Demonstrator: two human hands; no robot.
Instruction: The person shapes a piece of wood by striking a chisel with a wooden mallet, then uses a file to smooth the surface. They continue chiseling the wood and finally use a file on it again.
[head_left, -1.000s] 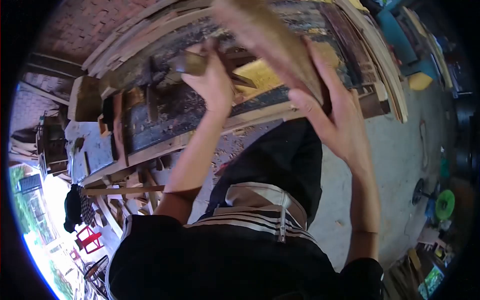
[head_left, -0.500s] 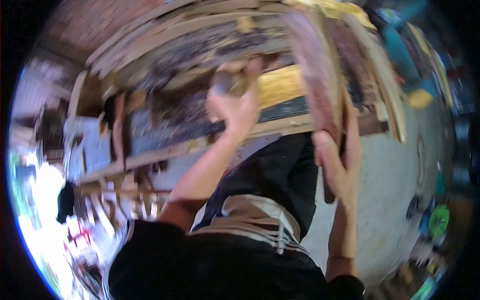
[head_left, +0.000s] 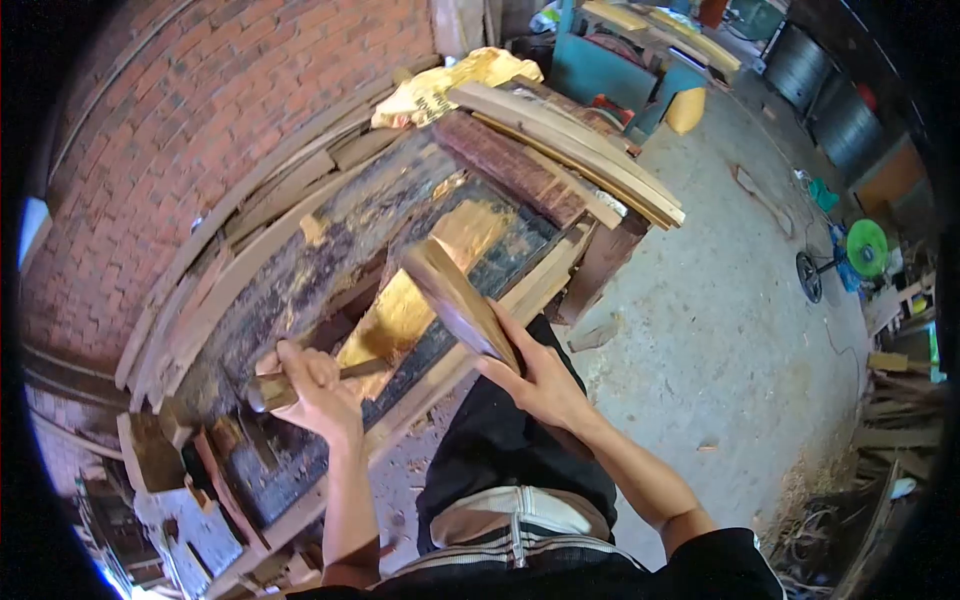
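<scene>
Currently left hand fisted round tool handle over desk; right hand grips tilted wood block near front edge, floor rightward.

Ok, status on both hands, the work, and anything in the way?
Left hand: gripping wooden-handled tool. Right hand: holding thick wooden piece above bench. Yellowish piece underneath; tool-tip contact unclear. Reddish-brown beam beyond, clear of both hands.
</scene>
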